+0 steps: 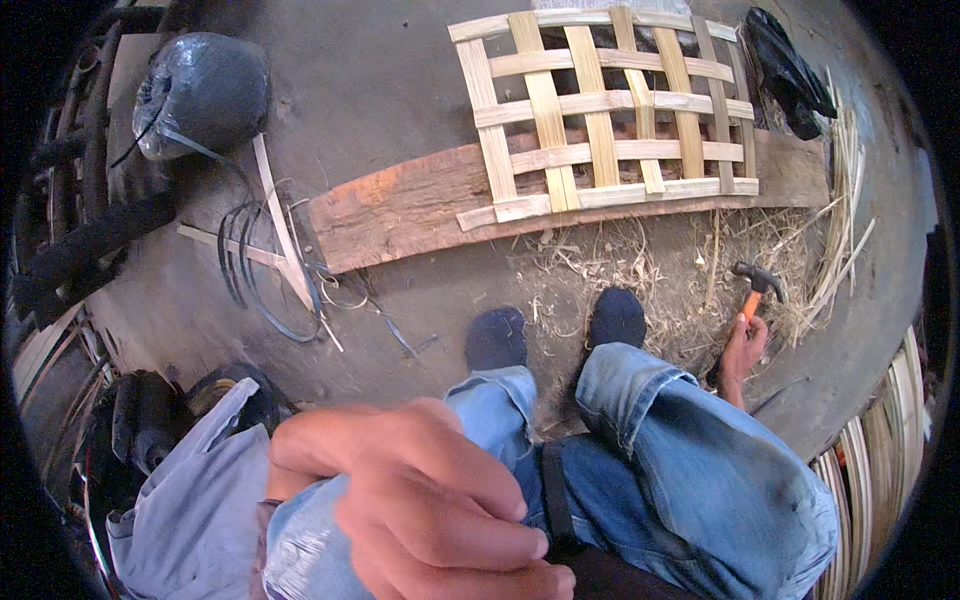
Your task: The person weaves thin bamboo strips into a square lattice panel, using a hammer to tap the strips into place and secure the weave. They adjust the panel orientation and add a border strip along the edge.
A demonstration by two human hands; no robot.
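Hammer (755, 285) with a dark head and an orange handle is gripped low on its shaft by the right hand (745, 350), which reaches down past the right knee; the fingers are wrapped around the handle and the head stands just above the straw-strewn floor (400, 70), to the right of the feet.

Nearest the camera, the left hand (440, 510) fills the lower middle of the view, blurred by closeness. Its fingers are curled together and lie over the left thigh; whether anything is pinched beneath them cannot be told. Under it run the legs in blue jeans (680, 450), cuffs rolled, with a dark strap (555, 495) hanging between the knees. A pale grey cloth (195, 490) lies beside the left leg.

Beyond the knees two dark socked feet (555, 330) rest on the floor among dry shavings and straw (640, 260). To the left, thin black bands (260, 270) loop around a few light bamboo slats (280, 225).

Farther out a long reddish wooden plank (400, 205) lies across the floor, and a loosely woven bamboo lattice (600, 110) of pale strips rests on it, its near edge over the plank. At far left sits a bundle wrapped in dark plastic (200, 90); at far right a black bag (790, 70), with long bamboo strips (880, 450) stacked along the right edge.
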